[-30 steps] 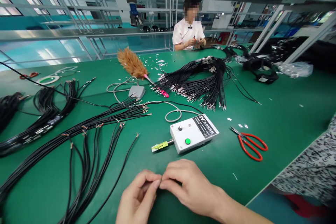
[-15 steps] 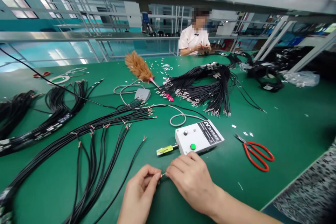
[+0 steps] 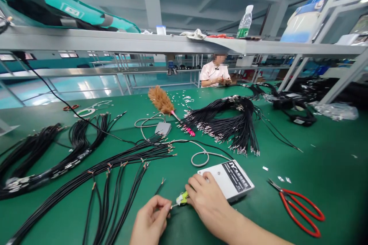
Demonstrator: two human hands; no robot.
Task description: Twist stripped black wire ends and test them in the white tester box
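Observation:
My left hand (image 3: 151, 222) pinches a thin wire end between thumb and forefinger at the bottom centre. My right hand (image 3: 205, 199) rests on the near corner of the white control box (image 3: 230, 178), its fingers at the yellow-green tip (image 3: 182, 198) that sticks out of the box. The wire end meets that tip. Bundles of black cables with stripped ends (image 3: 115, 164) fan out over the green table (image 3: 316, 160) to the left of my hands.
Red-handled scissors (image 3: 300, 208) lie at the right. A bundle of black terminated wires (image 3: 230, 124), a brown feather duster (image 3: 162, 101) and a grey foot pedal (image 3: 163, 128) lie beyond the box. A person in white (image 3: 214, 74) works at the far side. A shelf overhead carries a bottle (image 3: 244, 23).
The camera has tilted up, showing the overhead shelf. Both hands moved forward from the table's near edge to the box, bringing the wire end to the yellow-green tip.

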